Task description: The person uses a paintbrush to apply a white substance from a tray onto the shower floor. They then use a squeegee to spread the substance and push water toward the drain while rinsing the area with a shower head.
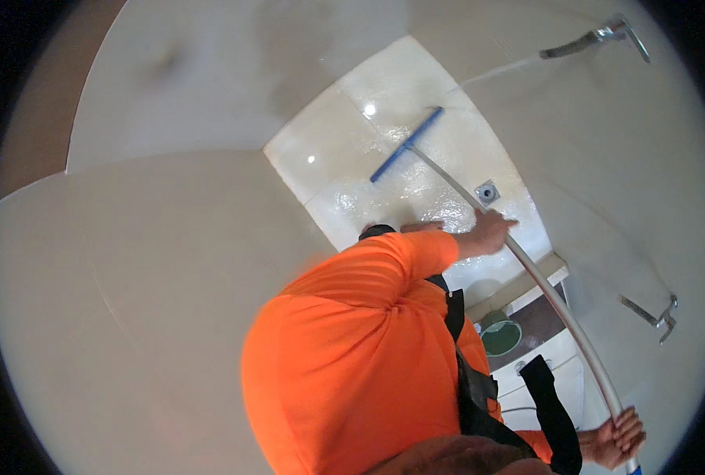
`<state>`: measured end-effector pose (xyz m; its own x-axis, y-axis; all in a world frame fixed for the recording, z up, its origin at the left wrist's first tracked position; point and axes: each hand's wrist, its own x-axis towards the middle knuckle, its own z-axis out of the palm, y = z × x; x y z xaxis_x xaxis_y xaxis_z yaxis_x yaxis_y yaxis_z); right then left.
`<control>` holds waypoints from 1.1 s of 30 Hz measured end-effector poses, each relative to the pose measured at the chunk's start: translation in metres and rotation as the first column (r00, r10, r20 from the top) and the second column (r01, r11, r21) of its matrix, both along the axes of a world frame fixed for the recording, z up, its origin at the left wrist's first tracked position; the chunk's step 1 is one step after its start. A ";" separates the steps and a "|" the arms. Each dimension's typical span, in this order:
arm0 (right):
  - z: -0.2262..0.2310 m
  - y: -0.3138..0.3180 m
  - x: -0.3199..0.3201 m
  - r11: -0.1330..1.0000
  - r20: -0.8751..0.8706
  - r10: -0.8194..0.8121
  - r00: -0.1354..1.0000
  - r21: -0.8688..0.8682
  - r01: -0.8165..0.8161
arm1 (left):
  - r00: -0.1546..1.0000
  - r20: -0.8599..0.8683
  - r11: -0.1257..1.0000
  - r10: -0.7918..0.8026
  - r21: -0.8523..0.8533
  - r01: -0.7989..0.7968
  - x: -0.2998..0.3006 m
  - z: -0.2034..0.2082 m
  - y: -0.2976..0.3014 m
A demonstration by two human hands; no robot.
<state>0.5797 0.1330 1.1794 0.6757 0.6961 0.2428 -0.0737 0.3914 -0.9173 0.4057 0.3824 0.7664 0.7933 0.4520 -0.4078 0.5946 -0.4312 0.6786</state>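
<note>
Gripping a long pale pole [543,289], the left hand [491,231] wraps its middle and the right hand [618,439] closes on its lower-right end. Its blue squeegee head [406,145] rests on wet floor tiles [344,142], upper centre, beyond the left hand.

Floor tiles [400,170] look glossy and wet, w/ bright glints. Squeegee blade [406,145] is blue plastic; its pole [550,297] is smooth, pale, prob. metal (hard to tell). Drain cover [487,192] is shiny metal. Orange shirt [352,356] is matt cloth.
</note>
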 end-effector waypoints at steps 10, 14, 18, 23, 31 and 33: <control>0.012 -0.086 -0.006 0.972 0.100 -0.233 0.967 0.006 0.234 | 0.926 0.094 0.930 -0.367 0.046 0.364 0.046 0.004 -0.027; -0.105 -0.018 -0.033 0.963 -0.089 -0.268 0.959 -0.023 0.267 | 0.978 -0.001 0.939 -0.210 0.279 0.202 -0.023 -0.080 0.075; -0.191 0.068 -0.080 0.982 -0.305 -0.190 0.933 -0.048 0.184 | 0.982 -0.185 0.923 -0.043 0.370 0.110 -0.089 -0.133 0.174; -0.200 0.144 -0.104 0.981 -0.210 -0.192 0.959 -0.064 0.182 | 0.984 -0.168 0.903 0.059 0.430 0.019 -0.097 -0.156 0.229; -0.118 0.094 -0.068 0.832 -0.234 -0.554 0.799 -0.107 0.545 | 0.937 -0.051 0.900 -0.346 0.263 0.346 0.008 -0.126 0.156; -0.077 0.059 -0.059 0.815 -0.144 -0.579 0.803 -0.126 0.565 | 0.895 -0.088 0.873 -0.438 0.196 0.447 0.027 -0.101 0.109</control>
<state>0.5204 0.1925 1.1026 0.9820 0.1813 0.0532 -0.0126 0.3435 -0.9391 0.4325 0.4914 0.6652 0.9155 0.1345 -0.3792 0.3329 -0.7824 0.5263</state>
